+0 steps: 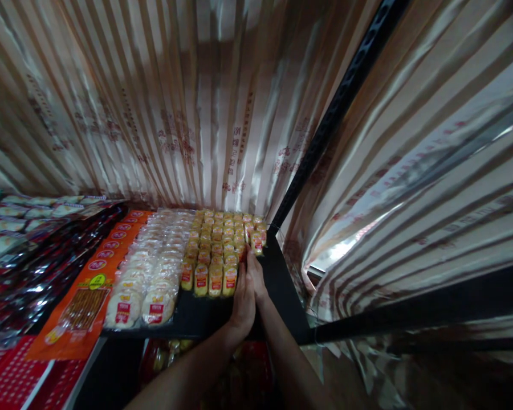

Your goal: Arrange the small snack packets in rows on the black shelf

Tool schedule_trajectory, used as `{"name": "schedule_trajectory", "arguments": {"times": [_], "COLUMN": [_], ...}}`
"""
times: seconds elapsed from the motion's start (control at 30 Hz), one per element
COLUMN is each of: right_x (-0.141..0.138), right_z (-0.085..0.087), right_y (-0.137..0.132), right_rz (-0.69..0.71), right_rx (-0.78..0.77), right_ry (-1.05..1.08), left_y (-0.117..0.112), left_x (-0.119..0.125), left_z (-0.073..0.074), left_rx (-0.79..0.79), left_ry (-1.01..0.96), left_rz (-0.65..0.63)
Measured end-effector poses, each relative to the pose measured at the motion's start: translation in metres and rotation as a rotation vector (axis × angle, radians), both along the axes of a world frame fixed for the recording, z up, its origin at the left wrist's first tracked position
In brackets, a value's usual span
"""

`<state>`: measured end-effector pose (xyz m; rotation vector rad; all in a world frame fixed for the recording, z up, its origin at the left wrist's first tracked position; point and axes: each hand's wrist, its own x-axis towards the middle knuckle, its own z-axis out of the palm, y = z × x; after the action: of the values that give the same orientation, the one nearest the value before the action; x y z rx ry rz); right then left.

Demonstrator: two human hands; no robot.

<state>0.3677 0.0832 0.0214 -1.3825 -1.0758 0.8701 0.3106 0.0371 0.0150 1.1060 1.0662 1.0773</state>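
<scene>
Both of my hands reach onto a dark shelf [277,285] beside rows of small yellow snack packs [216,250]. My left hand [243,302] lies flat with fingers stretched against the right side of the front packs. My right hand [255,273] lies next to it, fingers extended toward packs farther back [256,242]. Neither hand visibly grips anything.
Left of the yellow packs lie rows of round white packaged cakes [149,285], then orange packets [92,296] and dark glossy packets [34,273]. A striped satin curtain [188,114] hangs behind and to the right. A black shelf post [333,119] rises at the corner.
</scene>
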Motion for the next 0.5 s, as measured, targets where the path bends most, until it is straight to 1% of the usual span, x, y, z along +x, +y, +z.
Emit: {"name": "schedule_trajectory", "arguments": {"times": [0.13,0.23,0.43,0.5], "right_x": [-0.002,-0.002,0.0,0.001], "right_z": [-0.008,-0.013,-0.016,-0.018], "right_y": [-0.002,-0.002,0.001,0.002], "right_rz": [-0.054,-0.094,-0.021,-0.029], "right_rx": [0.039,0.015,-0.011,-0.006], "right_ry": [-0.068,-0.078,-0.011,-0.017], "left_y": [-0.002,-0.003,-0.001,-0.001], "left_x": [-0.003,-0.005,-0.002,-0.001], "left_z": [0.0,0.001,0.003,0.003], "left_rx": [-0.006,0.0,-0.034,-0.034], "left_ry": [-0.007,-0.027,-0.057,-0.049], "left_rz": [-0.011,-0.013,0.018,0.024]}}
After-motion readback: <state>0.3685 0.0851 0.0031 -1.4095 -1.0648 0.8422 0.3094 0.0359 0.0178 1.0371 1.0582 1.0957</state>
